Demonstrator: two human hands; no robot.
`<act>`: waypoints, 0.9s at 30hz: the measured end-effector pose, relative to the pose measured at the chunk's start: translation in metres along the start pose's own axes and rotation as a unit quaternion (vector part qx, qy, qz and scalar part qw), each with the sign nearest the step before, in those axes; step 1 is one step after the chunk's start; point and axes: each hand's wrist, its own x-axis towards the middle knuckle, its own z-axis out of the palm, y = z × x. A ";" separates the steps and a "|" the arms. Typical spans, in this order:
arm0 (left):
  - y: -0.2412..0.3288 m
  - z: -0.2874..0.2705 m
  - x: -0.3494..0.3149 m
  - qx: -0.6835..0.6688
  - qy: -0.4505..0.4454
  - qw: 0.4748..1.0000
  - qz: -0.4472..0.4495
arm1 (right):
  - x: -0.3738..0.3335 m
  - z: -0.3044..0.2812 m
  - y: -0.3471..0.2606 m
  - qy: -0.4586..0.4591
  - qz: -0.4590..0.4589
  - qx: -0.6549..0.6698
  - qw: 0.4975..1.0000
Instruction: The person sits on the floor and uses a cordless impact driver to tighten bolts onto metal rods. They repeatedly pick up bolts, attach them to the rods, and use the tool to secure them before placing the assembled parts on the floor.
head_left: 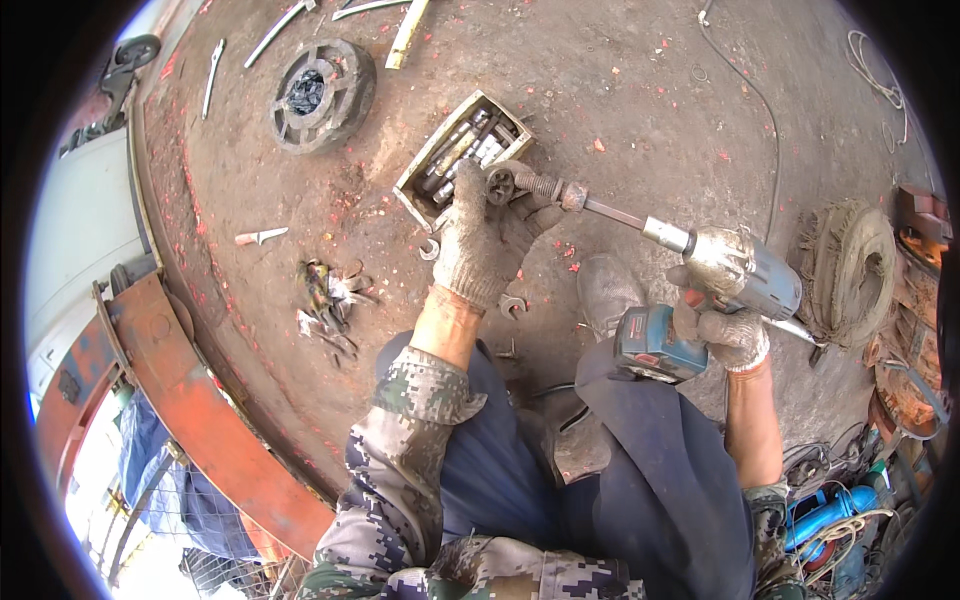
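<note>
Crouched on the oily floor (640,110), the person has the right hand (722,325) wrapped tight around the handle of a cordless impact wrench (735,275), while the gloved left hand (487,235) pinches a socket (500,183) at the tip of its long extension. Just beyond lies the open socket box (462,155). My guess: a socket is being fitted; next it needs pushing home squarely.
</note>
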 end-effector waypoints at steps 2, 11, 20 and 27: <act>0.002 0.000 0.000 -0.024 -0.013 1.000 0.001 | -0.001 -0.001 -0.001 -0.004 -0.007 -0.060 0.998; 0.007 0.017 0.001 -0.136 0.000 0.991 -0.008 | -0.001 -0.003 0.003 -0.056 -0.098 -0.249 0.962; -0.006 0.037 0.013 -0.202 0.049 0.976 0.067 | -0.015 -0.006 0.025 -0.068 -0.029 0.107 0.991; -0.001 0.054 0.016 -0.155 0.128 0.975 0.100 | -0.025 0.022 0.004 -0.081 0.043 0.220 0.971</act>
